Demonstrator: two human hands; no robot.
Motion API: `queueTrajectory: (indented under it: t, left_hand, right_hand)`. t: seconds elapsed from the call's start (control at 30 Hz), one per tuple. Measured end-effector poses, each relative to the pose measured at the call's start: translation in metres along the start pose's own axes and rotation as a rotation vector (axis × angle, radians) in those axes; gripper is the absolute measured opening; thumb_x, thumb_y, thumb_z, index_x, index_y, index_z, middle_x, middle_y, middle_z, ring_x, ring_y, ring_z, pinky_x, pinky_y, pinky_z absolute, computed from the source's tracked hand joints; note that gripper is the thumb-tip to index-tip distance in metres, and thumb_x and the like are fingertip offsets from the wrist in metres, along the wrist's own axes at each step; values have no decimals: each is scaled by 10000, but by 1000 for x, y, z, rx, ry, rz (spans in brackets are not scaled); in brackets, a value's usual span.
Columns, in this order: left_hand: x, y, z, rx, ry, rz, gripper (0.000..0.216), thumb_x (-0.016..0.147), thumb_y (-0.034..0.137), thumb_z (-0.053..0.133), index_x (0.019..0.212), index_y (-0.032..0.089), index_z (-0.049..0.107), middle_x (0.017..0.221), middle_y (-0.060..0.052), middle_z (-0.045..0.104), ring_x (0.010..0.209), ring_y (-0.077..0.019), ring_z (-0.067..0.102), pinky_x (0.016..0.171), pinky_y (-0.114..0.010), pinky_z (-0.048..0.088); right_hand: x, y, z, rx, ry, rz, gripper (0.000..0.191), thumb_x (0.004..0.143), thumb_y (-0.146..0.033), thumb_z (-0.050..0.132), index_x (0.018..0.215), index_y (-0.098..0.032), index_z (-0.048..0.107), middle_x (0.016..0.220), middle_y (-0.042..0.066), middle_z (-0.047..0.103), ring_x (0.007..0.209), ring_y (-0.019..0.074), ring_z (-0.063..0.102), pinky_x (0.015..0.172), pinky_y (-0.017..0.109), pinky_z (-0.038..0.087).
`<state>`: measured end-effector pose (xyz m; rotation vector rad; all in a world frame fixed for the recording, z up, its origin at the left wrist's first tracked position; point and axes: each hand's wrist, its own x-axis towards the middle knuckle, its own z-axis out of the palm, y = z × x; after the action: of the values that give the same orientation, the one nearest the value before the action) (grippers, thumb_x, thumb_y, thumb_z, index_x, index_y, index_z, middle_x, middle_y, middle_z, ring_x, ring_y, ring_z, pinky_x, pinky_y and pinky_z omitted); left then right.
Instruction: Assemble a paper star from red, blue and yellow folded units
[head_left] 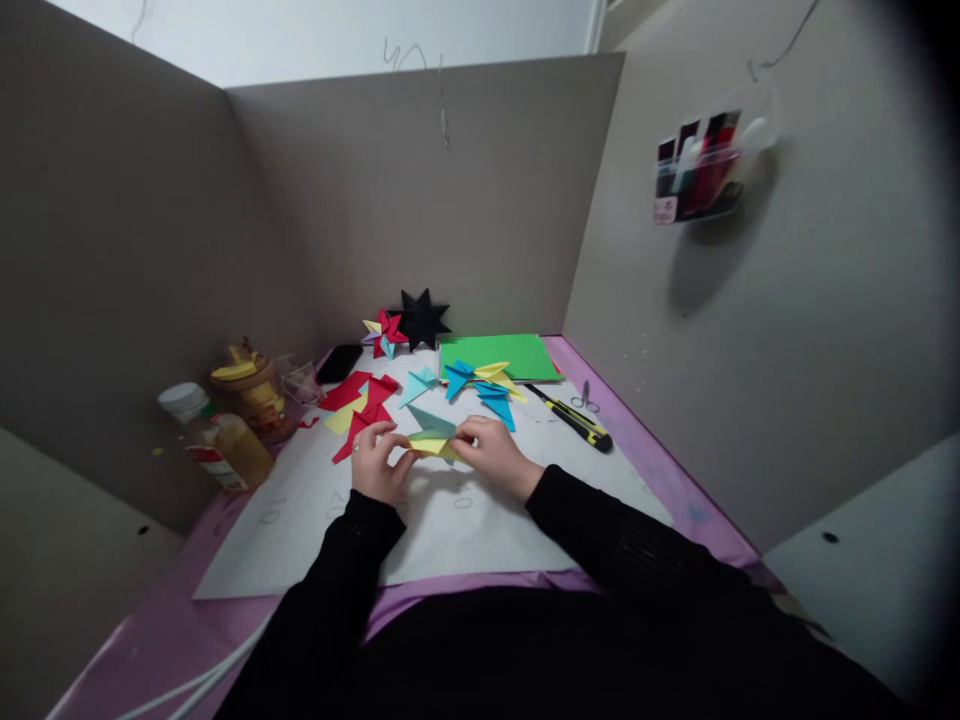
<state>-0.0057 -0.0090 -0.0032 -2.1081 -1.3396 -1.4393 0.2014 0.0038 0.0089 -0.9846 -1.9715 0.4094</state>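
Between my two hands is a folded paper piece [433, 446], yellow at the front with a pale blue flap [431, 422] rising behind it. My left hand [377, 462] pinches its left end between thumb and fingers. At the right end, my right hand [491, 452] grips it in the same way. The paper is held just above the white sheet. Close by on the left lie red folded paper pieces [367, 420]. Beyond my hands are a light blue folded piece [418, 385], blue folded pieces [495, 402] and a yellow folded piece [499, 376].
A yellow-black utility knife [574, 420] and small scissors [585, 400] lie right. Green paper [499, 355], a black paper star [422, 320], a multicoloured star [385, 333] and a phone [340, 364] are at the back. A bottle [232, 450] and a brown pot [255, 395] stand left.
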Motion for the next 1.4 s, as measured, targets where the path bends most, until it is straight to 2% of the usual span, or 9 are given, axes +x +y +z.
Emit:
queueTrajectory:
  t: [0.1,0.27,0.37,0.47,0.57,0.77,1.0,1.17,1.4]
  left_hand:
    - [-1,-4,0,-223,-14,-129,125,737,286,680,717,190,602,879,-55,673,845,-200,621,774,-355,475]
    - [-2,-4,2,-445,-60,-455,152,719,308,670,723,173,600,650,3,627,588,-129,572,569,-251,462]
    - [-2,-3,5,-592,-33,-518,189,706,301,676,738,174,540,641,22,582,554,-104,541,525,-217,445]
    - [-3,-4,6,-647,-15,-431,155,745,278,644,793,182,532,713,7,586,593,-105,549,543,-218,461]
    - [-4,-7,5,-531,-39,-248,82,777,219,618,852,185,609,784,-22,616,681,-124,575,579,-226,470]
    - [-1,-5,-3,-466,-6,-56,167,735,161,681,898,195,679,827,-41,625,719,-139,603,586,-237,493]
    - [-1,-1,-5,-469,-50,-57,222,700,179,726,920,191,697,794,-38,630,646,-125,596,588,-251,495]
    - [1,2,-6,-480,-83,-76,169,710,208,716,878,187,705,763,-44,644,633,-134,590,562,-256,482]
    - [1,2,-4,-488,-206,-88,192,741,232,683,928,189,698,800,-60,652,684,-150,607,604,-267,494]
  right_hand:
    - [1,2,0,21,-12,-3,160,766,-142,574,609,-166,583,630,-8,537,638,118,500,619,237,358]
    - [2,1,-1,59,-25,-29,158,749,-114,585,600,-165,575,624,-11,527,635,117,499,618,234,360]
    - [2,-1,-2,78,-20,-43,162,745,-114,593,593,-165,570,619,-12,524,628,116,496,611,235,359]
    - [2,-2,-2,103,-16,-42,168,747,-117,592,590,-169,564,619,-16,521,624,114,496,608,234,360]
    - [2,-1,-3,124,-10,-33,167,745,-119,595,589,-170,560,620,-19,518,622,113,496,608,233,362]
    - [2,0,-2,131,20,-6,165,752,-121,592,595,-164,565,622,-19,516,621,110,493,611,233,362]
    - [2,2,0,132,42,-6,169,756,-127,591,595,-169,564,620,-20,507,617,114,483,611,239,363]
    - [3,2,0,124,48,-15,167,757,-127,591,600,-172,560,628,-16,509,628,122,489,612,244,366]
    - [3,6,2,114,43,-44,151,765,-116,587,626,-174,570,650,-12,522,648,126,503,619,245,373]
